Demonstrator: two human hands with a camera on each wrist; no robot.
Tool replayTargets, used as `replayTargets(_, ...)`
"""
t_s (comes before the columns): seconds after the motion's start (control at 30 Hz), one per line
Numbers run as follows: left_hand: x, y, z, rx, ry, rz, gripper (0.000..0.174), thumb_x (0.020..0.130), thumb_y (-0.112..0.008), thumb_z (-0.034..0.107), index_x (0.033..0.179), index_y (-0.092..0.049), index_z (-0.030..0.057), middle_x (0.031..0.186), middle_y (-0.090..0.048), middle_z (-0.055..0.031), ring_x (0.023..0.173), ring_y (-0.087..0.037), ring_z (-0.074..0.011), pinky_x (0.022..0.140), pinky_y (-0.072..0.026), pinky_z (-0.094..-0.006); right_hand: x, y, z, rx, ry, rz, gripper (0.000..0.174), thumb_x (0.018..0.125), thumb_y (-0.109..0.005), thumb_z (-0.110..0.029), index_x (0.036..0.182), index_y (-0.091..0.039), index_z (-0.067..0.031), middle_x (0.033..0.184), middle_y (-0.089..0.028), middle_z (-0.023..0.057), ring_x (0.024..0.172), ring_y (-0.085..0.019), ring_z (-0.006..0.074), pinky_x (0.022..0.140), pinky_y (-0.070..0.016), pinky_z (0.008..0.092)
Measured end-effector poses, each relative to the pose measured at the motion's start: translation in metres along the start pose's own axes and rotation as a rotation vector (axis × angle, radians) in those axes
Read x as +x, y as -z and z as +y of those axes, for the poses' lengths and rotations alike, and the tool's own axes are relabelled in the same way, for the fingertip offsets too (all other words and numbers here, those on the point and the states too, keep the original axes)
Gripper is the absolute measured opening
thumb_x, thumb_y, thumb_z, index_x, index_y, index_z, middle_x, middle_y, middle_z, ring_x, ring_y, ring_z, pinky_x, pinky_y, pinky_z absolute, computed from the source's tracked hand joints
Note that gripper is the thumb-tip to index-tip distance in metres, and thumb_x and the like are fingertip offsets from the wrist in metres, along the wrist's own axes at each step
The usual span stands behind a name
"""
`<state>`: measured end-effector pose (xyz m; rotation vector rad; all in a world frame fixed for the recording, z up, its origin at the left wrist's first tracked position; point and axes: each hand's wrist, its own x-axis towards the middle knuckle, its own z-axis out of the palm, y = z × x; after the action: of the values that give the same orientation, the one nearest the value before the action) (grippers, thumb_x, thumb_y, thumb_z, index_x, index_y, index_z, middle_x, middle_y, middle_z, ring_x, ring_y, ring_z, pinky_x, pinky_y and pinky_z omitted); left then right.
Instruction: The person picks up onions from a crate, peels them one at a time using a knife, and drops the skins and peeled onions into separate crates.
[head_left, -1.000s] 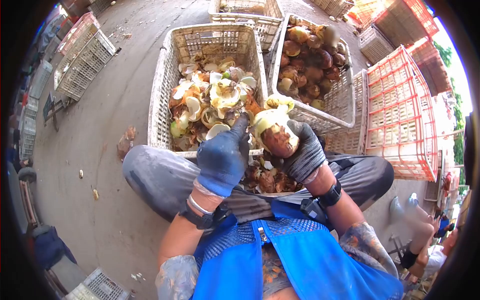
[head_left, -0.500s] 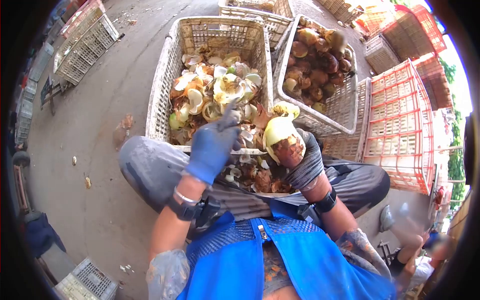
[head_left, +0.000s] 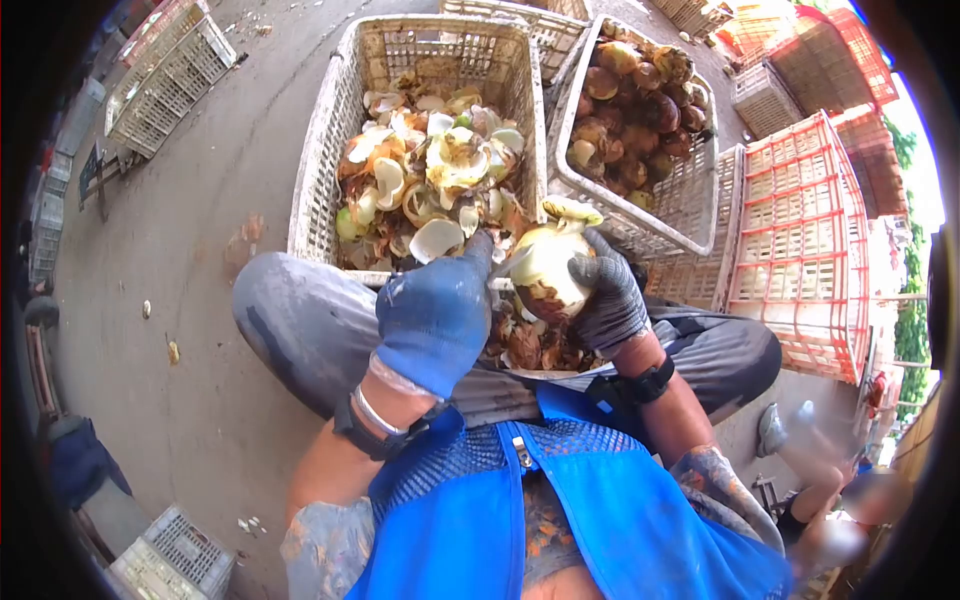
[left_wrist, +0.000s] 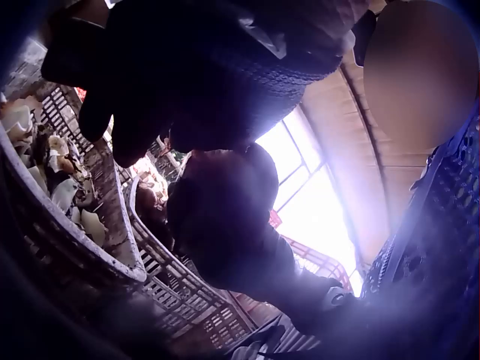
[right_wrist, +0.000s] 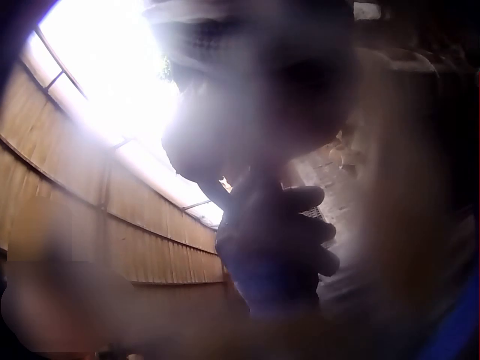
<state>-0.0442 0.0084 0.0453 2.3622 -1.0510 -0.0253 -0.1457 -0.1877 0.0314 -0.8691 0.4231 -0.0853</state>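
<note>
In the head view the gloved right hand (head_left: 614, 300) grips a large, partly peeled onion (head_left: 548, 282), pale on top with brown patches below. A yellowish loose flap sticks up at its upper end. Beside it, the blue-gloved left hand (head_left: 435, 322) has curled fingers around what looks like a small knife; a thin grey blade (head_left: 511, 264) shows against the onion's left side. The left wrist view shows the left hand (left_wrist: 217, 75) as a dark shape. In the right wrist view the left hand (right_wrist: 274, 232) is backlit, below the blurred right hand (right_wrist: 262, 82).
A crate (head_left: 322, 150) of peelings and shells stands ahead, with a crate (head_left: 705, 215) of brown onions at its right. More peelings (head_left: 525, 345) lie between the legs. Red-netted crates (head_left: 800, 240) stand at the right; a seated person (head_left: 835, 510) is at the lower right.
The left hand moved off the onion and has come back against it. The onion has turned, so its large brown patch faces the view less. The head view has shifted slightly.
</note>
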Motion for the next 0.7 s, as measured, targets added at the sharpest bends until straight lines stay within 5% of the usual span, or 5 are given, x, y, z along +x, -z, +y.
replayTargets(0.2, 0.006, -0.009, -0.021, -0.168, 0.107, -0.202, 0.039, 0.085, -0.064, 0.009, 0.123, -0.073, 0.0125, 0.089, -0.072, -0.0227, 0.076, -0.07, -0.0409, 0.07, -0.0573, -0.0463, -0.001, 0.002, -0.011, -0.435, 0.083, -0.029, 0.059, 0.084, -0.07, -0.019, 0.138, -0.057, 0.002, 0.121, -0.069, 0.0095, 0.104, -0.067, 0.0171, 0.094, -0.0552, 0.0317)
replayTargets(0.4, 0.042, -0.019, -0.042, -0.701, 0.295, -0.673, 0.032, 0.082, -0.065, 0.007, 0.112, -0.075, -0.0007, 0.072, -0.072, -0.0096, 0.056, -0.067, -0.0146, 0.05, -0.0532, -0.0297, 0.009, 0.024, -0.009, -0.205, -0.105, -0.079, 0.072, 0.079, -0.074, -0.028, 0.139, -0.053, 0.0048, 0.122, -0.069, 0.0136, 0.108, -0.068, 0.0233, 0.096, -0.0554, 0.0349)
replayTargets(0.5, 0.052, 0.003, -0.037, -0.861, 0.513, -0.942, 0.033, 0.078, -0.066, 0.006, 0.108, -0.076, 0.0006, 0.07, -0.071, -0.0093, 0.05, -0.064, -0.0151, 0.045, -0.0496, -0.0285, 0.002, 0.03, -0.012, -0.127, -0.212, -0.089, 0.078, 0.074, -0.078, -0.025, 0.14, -0.051, 0.0067, 0.123, -0.068, 0.0171, 0.11, -0.069, 0.029, 0.1, -0.0555, 0.0391)
replayTargets(0.63, 0.051, 0.002, -0.043, -0.853, 0.528, -1.033, 0.045, 0.08, -0.068, 0.006, 0.125, -0.072, 0.0025, 0.081, -0.075, -0.0097, 0.057, -0.064, -0.0115, 0.052, -0.051, -0.0271, -0.002, 0.037, -0.009, 0.054, -0.283, -0.199, 0.085, 0.07, -0.084, -0.025, 0.142, -0.051, 0.007, 0.13, -0.066, 0.0169, 0.117, -0.065, 0.028, 0.106, -0.0505, 0.0394)
replayTargets(0.7, 0.038, -0.018, -0.051, -1.018, 0.284, -0.892, 0.054, 0.085, -0.068, 0.005, 0.14, -0.062, 0.0033, 0.1, -0.077, -0.0103, 0.07, -0.066, -0.0089, 0.064, -0.054, -0.0258, -0.007, 0.042, -0.012, 0.061, -0.245, -0.144, 0.081, 0.073, -0.081, -0.026, 0.142, -0.052, 0.0059, 0.131, -0.066, 0.0167, 0.117, -0.065, 0.0282, 0.107, -0.0503, 0.0393)
